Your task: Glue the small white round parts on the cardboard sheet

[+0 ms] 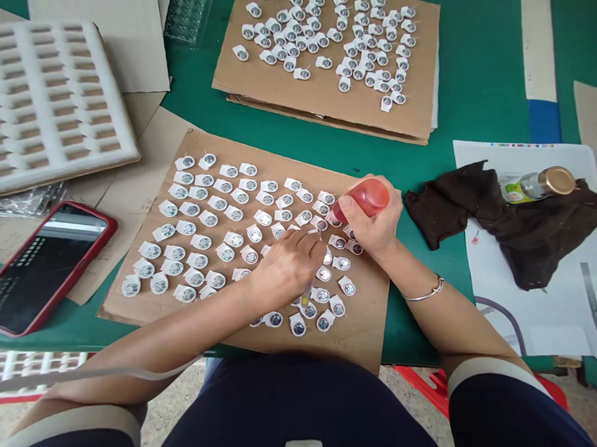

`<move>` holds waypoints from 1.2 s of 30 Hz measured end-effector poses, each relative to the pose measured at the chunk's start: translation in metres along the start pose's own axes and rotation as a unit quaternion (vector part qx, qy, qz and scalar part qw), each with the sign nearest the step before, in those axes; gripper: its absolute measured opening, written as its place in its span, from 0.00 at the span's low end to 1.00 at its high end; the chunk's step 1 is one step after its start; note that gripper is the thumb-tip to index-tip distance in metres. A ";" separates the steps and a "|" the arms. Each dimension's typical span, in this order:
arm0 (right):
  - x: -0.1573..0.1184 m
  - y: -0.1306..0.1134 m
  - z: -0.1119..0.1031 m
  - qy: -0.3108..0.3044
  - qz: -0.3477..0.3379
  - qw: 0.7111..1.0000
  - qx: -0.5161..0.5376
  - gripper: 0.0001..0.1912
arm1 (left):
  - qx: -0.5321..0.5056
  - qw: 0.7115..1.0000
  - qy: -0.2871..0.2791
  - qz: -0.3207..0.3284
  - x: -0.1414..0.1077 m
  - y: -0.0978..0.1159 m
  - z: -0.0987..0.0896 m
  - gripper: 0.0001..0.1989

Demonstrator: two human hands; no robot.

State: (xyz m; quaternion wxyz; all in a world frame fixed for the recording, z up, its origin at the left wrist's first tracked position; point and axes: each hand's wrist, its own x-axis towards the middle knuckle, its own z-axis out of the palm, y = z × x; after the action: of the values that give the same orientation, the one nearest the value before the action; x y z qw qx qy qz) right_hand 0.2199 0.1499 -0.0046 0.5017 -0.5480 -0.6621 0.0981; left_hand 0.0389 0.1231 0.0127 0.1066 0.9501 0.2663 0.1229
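My right hand is wrapped round a red squeeze bottle, tilted with its narrow end down toward the parts. Beside it, my left hand is closed low over the sheet, its fingertips close to the bottle's tip. A thin piece with a yellow end pokes out below my left hand; what the fingers hold is otherwise hidden. Many small white parts with round silvery centres lie in loose rows on a brown cardboard sheet under both hands.
More such parts lie on a second cardboard stack at the back. On the left are a white foam tray and a phone in a red case. A dark cloth and a glass bottle with a gold cap rest on white paper at right.
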 end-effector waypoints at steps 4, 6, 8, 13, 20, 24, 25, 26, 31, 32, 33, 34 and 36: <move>0.000 -0.001 -0.001 0.002 -0.012 1.000 -0.024 0.13 | -0.012 1.000 0.000 -0.005 0.000 -0.003 0.000 0.11; 0.000 -0.001 -0.002 0.001 -0.010 0.999 -0.032 0.13 | -0.017 1.000 0.000 -0.002 0.000 -0.004 -0.001 0.10; -0.001 -0.001 -0.003 -0.005 -0.003 0.999 -0.038 0.13 | -0.021 1.000 0.000 0.001 0.000 -0.004 0.000 0.10; -0.002 -0.002 -0.003 -0.037 0.015 0.999 -0.016 0.14 | -0.042 0.999 0.011 -0.007 0.000 -0.005 0.002 0.10; 0.001 -0.003 -0.013 -0.021 0.044 0.997 0.054 0.14 | -0.192 0.978 0.008 -0.074 0.013 -0.019 -0.015 0.08; -0.007 -0.006 -0.028 -0.003 0.048 0.993 0.105 0.19 | -0.253 0.954 0.019 -0.157 0.027 -0.031 -0.023 0.07; -0.012 -0.007 -0.030 -0.003 0.051 0.992 0.115 0.22 | -0.270 0.947 0.019 -0.174 0.030 -0.034 -0.024 0.06; -0.018 -0.007 -0.032 -0.003 0.059 0.991 0.122 0.25 | -0.288 0.939 0.017 -0.188 0.032 -0.037 -0.024 0.06; -0.047 -0.008 -0.030 -0.012 0.072 0.993 0.096 0.24 | -0.331 0.915 0.004 -0.231 0.035 -0.042 -0.022 0.04; -0.050 -0.008 -0.030 -0.016 0.061 0.994 0.094 0.21 | -0.331 0.915 0.004 -0.232 0.034 -0.042 -0.022 0.04; -0.051 -0.008 -0.029 -0.021 0.051 0.994 0.095 0.20 | -0.334 0.914 0.003 -0.231 0.034 -0.042 -0.021 0.04; -0.052 -0.008 -0.029 -0.025 0.043 0.994 0.097 0.20 | -0.339 0.912 0.002 -0.230 0.033 -0.043 -0.021 0.04; -0.051 -0.008 -0.029 -0.030 0.042 0.994 0.094 0.19 | -0.349 0.908 0.002 -0.231 0.033 -0.043 -0.020 0.04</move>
State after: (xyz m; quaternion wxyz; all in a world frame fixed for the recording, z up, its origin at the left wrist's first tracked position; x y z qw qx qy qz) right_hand 0.2321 0.0928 -0.0141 0.5259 -0.5227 -0.6413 0.1971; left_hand 0.0397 0.1794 0.0261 0.4564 0.7638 0.4186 0.1819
